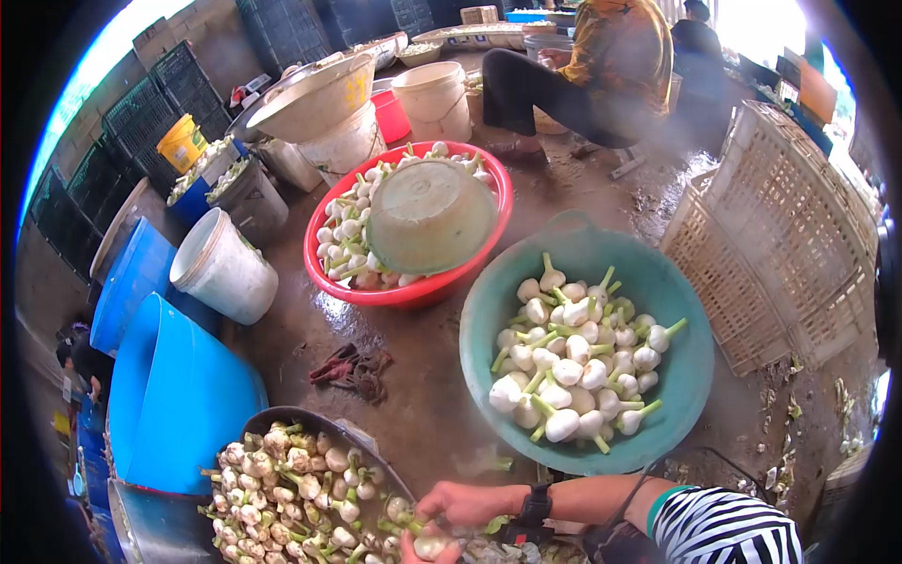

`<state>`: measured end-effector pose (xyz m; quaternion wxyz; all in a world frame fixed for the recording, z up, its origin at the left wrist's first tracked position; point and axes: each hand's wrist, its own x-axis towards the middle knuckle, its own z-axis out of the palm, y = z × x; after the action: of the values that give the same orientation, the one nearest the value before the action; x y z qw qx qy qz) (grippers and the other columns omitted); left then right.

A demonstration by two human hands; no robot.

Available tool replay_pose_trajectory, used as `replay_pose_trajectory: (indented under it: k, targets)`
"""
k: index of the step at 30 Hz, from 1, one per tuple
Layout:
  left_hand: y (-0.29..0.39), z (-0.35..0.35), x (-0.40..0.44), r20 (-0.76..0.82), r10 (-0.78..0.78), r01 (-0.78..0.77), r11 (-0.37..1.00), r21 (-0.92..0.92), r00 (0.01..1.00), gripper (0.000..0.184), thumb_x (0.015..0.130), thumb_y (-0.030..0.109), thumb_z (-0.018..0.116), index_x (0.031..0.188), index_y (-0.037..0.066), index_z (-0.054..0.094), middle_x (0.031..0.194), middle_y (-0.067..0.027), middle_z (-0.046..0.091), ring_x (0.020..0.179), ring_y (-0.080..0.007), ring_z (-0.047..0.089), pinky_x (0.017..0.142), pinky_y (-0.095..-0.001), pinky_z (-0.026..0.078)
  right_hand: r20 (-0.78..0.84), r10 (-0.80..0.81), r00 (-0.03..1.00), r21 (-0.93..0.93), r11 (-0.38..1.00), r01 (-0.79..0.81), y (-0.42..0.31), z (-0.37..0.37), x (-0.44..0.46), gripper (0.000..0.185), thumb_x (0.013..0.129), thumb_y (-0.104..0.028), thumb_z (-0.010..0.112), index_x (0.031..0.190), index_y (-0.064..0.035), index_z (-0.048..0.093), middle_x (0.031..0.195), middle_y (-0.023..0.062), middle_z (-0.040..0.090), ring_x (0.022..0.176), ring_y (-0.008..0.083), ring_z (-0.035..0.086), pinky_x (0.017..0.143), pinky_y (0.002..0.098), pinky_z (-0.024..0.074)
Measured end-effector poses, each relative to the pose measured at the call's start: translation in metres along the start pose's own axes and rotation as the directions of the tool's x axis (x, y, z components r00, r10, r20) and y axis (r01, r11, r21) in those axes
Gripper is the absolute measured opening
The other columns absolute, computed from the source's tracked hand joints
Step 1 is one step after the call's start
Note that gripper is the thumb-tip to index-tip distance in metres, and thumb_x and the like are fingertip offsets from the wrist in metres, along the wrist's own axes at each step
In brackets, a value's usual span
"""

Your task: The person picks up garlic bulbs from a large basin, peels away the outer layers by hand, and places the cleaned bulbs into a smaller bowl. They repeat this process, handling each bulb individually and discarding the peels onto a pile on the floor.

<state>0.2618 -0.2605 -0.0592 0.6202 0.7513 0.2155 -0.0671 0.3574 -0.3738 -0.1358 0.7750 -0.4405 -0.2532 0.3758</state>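
Your left hand (pixel 410 549), partly cut off at the bottom edge, has its fingers curled round a garlic bulb (pixel 430 546). Your right hand (pixel 468 505) is just above, fingers bent nearly closed; can't tell if they grip anything. The bulb sits between both hands, beside the pan (pixel 365 439) of browner garlic (pixel 258 498); whiter ones lie in the green tub (pixel 678 324). Likely light and firm, stalk stiffish, skin papery, maybe slick if wet. Cup the round body, don't squeeze hard; the stalk gives a second hold.
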Motion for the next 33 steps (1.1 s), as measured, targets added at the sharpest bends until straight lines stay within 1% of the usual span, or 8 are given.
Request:
replay_pose_trajectory:
  k: [11, 18, 21, 24, 27, 29, 31, 33]
  targets:
    - [-0.066, -0.032, -0.005, 0.145, -0.073, 0.126, 0.905, -0.407, 0.987, 0.061, 0.082, 0.005, 0.06, 0.135, 0.002, 0.031, 0.105, -0.0105, 0.055, 0.088, -0.0214, 0.056, 0.069, -0.0346, 0.049, 0.088, 0.213, 0.973, 0.007, 0.977, -0.215, -0.001, 0.014, 0.008, 0.012, 0.079, -0.006, 0.054, 0.085, -0.0016, 0.064, 0.073, -0.0041, 0.056, 0.064, 0.0061, 0.047, 0.055, 0.0241, 0.0412]
    - [-0.091, -0.047, 0.003, 0.478, 0.078, 0.469, 0.113, -0.876, 0.875, 0.032, 0.088, 0.022, 0.052, 0.115, 0.005, 0.048, 0.092, -0.0098, 0.055, 0.07, -0.0209, 0.052, 0.058, -0.0325, 0.046, 0.143, 0.186, 0.972, 0.008, 0.982, -0.189, -0.001, 0.02, 0.011, 0.011, 0.073, -0.004, 0.052, 0.077, -0.0031, 0.062, 0.066, -0.0041, 0.053, 0.057, 0.0053, 0.048, 0.047, 0.0215, 0.0391]
    - [-0.089, -0.041, 0.011, 0.541, 0.39, 0.552, 0.097, -0.828, 0.745, 0.037, 0.09, 0.031, 0.048, 0.114, 0.003, 0.048, 0.091, -0.011, 0.056, 0.07, -0.0226, 0.053, 0.056, -0.033, 0.047, 0.087, 0.168, 0.982, 0.06, 0.983, -0.174, 0.004, 0.028, 0.012, 0.006, 0.07, -0.004, 0.053, 0.071, -0.0024, 0.059, 0.059, -0.0041, 0.051, 0.052, 0.0045, 0.046, 0.044, 0.0209, 0.0373]
    - [-0.19, -0.051, 0.012, 0.116, 0.121, 0.001, 0.688, -0.726, 0.986, 0.044, 0.092, 0.037, 0.043, 0.117, 0.001, 0.046, 0.094, -0.0134, 0.058, 0.075, -0.0264, 0.056, 0.059, -0.0362, 0.05, -0.066, 0.107, 0.992, 0.069, 0.992, -0.103, -0.001, 0.04, 0.011, 0.012, 0.067, 0.001, 0.049, 0.072, -0.0015, 0.06, 0.059, -0.0038, 0.051, 0.052, 0.0048, 0.046, 0.044, 0.0218, 0.0379]
    - [-0.09, -0.034, 0.024, 0.463, 0.061, 0.465, -0.027, -0.885, 0.884, 0.046, 0.092, 0.036, 0.044, 0.12, 0.0, 0.044, 0.108, -0.016, 0.056, 0.088, -0.0297, 0.057, 0.069, -0.042, 0.052, -0.262, 0.095, 0.96, -0.023, 0.994, -0.104, 0.023, 0.017, 0.014, 0.021, 0.069, 0.005, 0.047, 0.081, -0.0015, 0.063, 0.071, -0.0024, 0.058, 0.058, 0.0057, 0.05, 0.051, 0.0229, 0.0417]
    - [-0.083, -0.039, 0.03, 0.311, -0.004, 0.299, 0.279, -0.912, 0.951, 0.053, 0.091, 0.039, 0.046, 0.127, 0.0, 0.04, 0.122, -0.0171, 0.049, 0.104, -0.0314, 0.051, 0.087, -0.0463, 0.048, -0.354, 0.202, 0.913, 0.129, 0.978, -0.166, -0.029, 0.029, 0.005, 0.022, 0.072, 0.005, 0.048, 0.086, -0.002, 0.063, 0.076, -0.0015, 0.059, 0.065, 0.0051, 0.051, 0.059, 0.0234, 0.0431]
    - [-0.082, -0.024, 0.014, 0.082, -0.055, 0.099, 0.508, -0.856, 0.995, 0.06, 0.09, 0.042, 0.047, 0.131, 0.001, 0.035, 0.127, -0.0177, 0.045, 0.111, -0.0317, 0.047, 0.092, -0.0457, 0.045, -0.257, 0.086, 0.963, -0.046, 0.994, -0.101, 0.0, 0.018, 0.007, 0.021, 0.076, 0.004, 0.048, 0.091, -0.0013, 0.061, 0.079, 0.0006, 0.06, 0.072, 0.0052, 0.051, 0.063, 0.0244, 0.0436]
    - [-0.07, -0.007, 0.01, -0.092, 0.119, -0.149, 0.847, -0.51, 0.989, 0.069, 0.087, 0.035, 0.057, 0.138, 0.001, 0.025, 0.131, -0.0205, 0.039, 0.12, -0.031, 0.04, 0.095, -0.0426, 0.041, -0.253, 0.014, 0.967, -0.207, 0.976, -0.069, 0.0, 0.023, 0.005, 0.02, 0.077, 0.003, 0.047, 0.091, 0.0004, 0.06, 0.078, 0.0013, 0.061, 0.074, 0.0067, 0.053, 0.063, 0.0258, 0.0445]
